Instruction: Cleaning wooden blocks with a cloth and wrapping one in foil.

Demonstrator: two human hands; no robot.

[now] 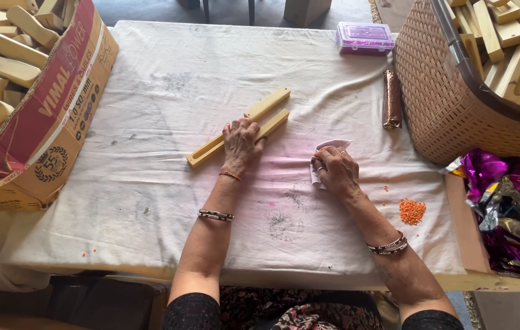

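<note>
Fingers of my left hand (241,143) spread, pressing yellow wooden frame (239,126) flat on white cloth (150,122) so it stays put. Right hand (335,169) curled, pinching pale rag (327,148) just right of frame, ready for wiping.

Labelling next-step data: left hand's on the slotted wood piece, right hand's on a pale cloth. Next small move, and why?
Probably bring the right hand with the pale cloth left onto the slotted wooden piece. The left hand presses that piece flat on the white table cover, and the cloth lies beside it without touching. This is only a judgement.
</note>
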